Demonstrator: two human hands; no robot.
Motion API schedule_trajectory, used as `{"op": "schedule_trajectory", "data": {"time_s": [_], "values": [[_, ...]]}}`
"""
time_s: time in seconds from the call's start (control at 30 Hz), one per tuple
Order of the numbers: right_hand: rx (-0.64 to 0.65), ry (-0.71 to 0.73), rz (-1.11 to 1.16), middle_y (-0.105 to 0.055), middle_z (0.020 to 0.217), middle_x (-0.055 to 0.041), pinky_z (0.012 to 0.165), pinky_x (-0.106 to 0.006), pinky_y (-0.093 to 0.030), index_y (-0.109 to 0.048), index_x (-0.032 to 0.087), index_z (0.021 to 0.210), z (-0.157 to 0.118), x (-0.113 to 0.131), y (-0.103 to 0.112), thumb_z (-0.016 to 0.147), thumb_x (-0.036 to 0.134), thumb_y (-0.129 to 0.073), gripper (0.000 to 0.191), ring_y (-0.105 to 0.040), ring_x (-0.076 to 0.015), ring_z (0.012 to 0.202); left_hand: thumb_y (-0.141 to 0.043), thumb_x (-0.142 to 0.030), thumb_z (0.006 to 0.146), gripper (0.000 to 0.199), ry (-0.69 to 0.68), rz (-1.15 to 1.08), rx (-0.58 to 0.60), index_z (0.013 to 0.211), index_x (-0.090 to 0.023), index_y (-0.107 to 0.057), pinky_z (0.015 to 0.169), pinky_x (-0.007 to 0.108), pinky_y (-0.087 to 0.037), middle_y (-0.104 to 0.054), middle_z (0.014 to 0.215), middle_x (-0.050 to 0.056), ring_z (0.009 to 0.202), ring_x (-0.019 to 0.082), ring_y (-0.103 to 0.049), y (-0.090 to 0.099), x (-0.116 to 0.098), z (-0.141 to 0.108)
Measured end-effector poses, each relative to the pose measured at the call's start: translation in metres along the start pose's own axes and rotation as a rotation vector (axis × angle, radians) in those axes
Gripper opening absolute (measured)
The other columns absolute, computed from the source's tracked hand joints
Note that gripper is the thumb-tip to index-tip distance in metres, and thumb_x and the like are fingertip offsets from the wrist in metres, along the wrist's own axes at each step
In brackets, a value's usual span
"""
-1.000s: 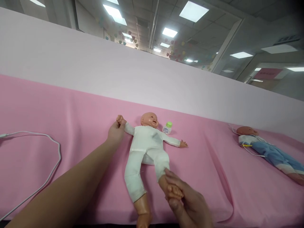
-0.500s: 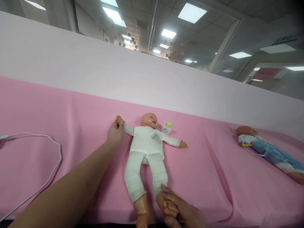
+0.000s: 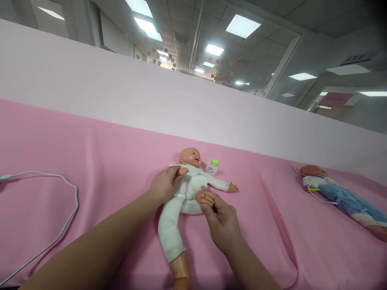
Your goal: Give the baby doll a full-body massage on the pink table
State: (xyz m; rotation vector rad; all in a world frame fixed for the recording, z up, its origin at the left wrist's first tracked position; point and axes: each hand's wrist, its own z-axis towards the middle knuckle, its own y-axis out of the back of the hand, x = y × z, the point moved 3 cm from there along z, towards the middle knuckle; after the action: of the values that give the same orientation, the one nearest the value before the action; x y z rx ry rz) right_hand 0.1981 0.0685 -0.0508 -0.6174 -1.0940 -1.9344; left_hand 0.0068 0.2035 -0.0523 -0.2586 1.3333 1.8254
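A baby doll (image 3: 171, 229) in white clothes lies on its back on the pink sheet (image 3: 121, 153). My left hand (image 3: 165, 185) is closed round the doll's arm on the left side, and that arm is folded across its chest with the small fist showing. My right hand (image 3: 222, 217) grips the doll's foot (image 3: 205, 198), whose leg is bent up over the belly. The doll's other arm stretches out to the right and its other leg lies straight toward me. Beside the doll's head stands a small clear bottle (image 3: 212, 167) with a green cap.
At the far right lies a second doll (image 3: 344, 197) in blue and white, with thin tubing on it. A white cable (image 3: 76, 201) curves over the sheet on the left. Behind the sheet runs a low white wall (image 3: 151, 100) with glass above.
My left hand has brought the doll's arm in from the side onto its chest. My right hand has pushed the held foot up, bending the leg over the belly.
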Motion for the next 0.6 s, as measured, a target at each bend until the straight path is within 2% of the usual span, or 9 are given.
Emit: {"op": "schedule_trajectory", "data": {"time_s": [0.17,0.3,0.4,0.5,0.6], "values": [[0.039,-0.050,0.032,-0.066,0.141,-0.0125,0.111,-0.050,-0.053,-0.068,0.021,0.131,0.012,-0.011,-0.015,0.101,0.045,-0.059,0.040,-0.060,-0.0310,0.135,-0.049,-0.041,0.100,0.035,0.006,-0.029,-0.018,0.130,-0.028,-0.064,0.086,0.038,-0.050,-0.074,0.124,0.008,0.108,0.029,-0.069,0.000,0.004,0.001],[0.003,-0.053,0.050,-0.069,0.137,-0.0115,0.110,-0.049,-0.054,-0.070,0.023,0.128,0.002,0.002,-0.007,0.101,0.046,-0.058,0.037,-0.057,-0.0311,0.138,-0.051,-0.043,0.099,0.032,0.048,-0.124,-0.057,0.122,-0.027,-0.066,0.083,0.037,-0.050,-0.076,0.115,0.006,0.100,0.027,-0.070,0.002,0.011,0.005],[-0.028,-0.049,0.039,-0.068,0.138,-0.0122,0.106,-0.048,-0.057,-0.071,0.023,0.128,-0.014,0.009,0.007,0.100,0.045,-0.061,0.037,-0.059,-0.0325,0.136,-0.053,-0.049,0.098,0.033,0.152,-0.281,-0.131,0.117,-0.027,-0.068,0.086,0.036,-0.052,-0.078,0.109,0.005,0.100,0.027,-0.071,0.006,0.027,0.011],[-0.006,-0.021,0.018,-0.067,0.140,-0.0119,0.104,-0.045,-0.059,-0.070,0.024,0.130,-0.036,0.012,0.020,0.099,0.043,-0.063,0.037,-0.061,-0.0325,0.134,-0.055,-0.057,0.095,0.040,0.262,-0.468,-0.252,0.112,-0.023,-0.069,0.094,0.038,-0.052,-0.076,0.116,0.007,0.108,0.028,-0.070,0.010,0.050,0.017],[0.050,0.042,-0.001,-0.068,0.139,-0.0111,0.101,-0.041,-0.060,-0.067,0.025,0.135,-0.058,0.012,0.028,0.098,0.043,-0.065,0.041,-0.064,-0.0315,0.130,-0.058,-0.062,0.092,0.048,0.432,-0.599,-0.341,0.111,-0.019,-0.068,0.089,0.040,-0.056,-0.076,0.113,0.011,0.105,0.030,-0.071,0.014,0.075,0.021]]}}
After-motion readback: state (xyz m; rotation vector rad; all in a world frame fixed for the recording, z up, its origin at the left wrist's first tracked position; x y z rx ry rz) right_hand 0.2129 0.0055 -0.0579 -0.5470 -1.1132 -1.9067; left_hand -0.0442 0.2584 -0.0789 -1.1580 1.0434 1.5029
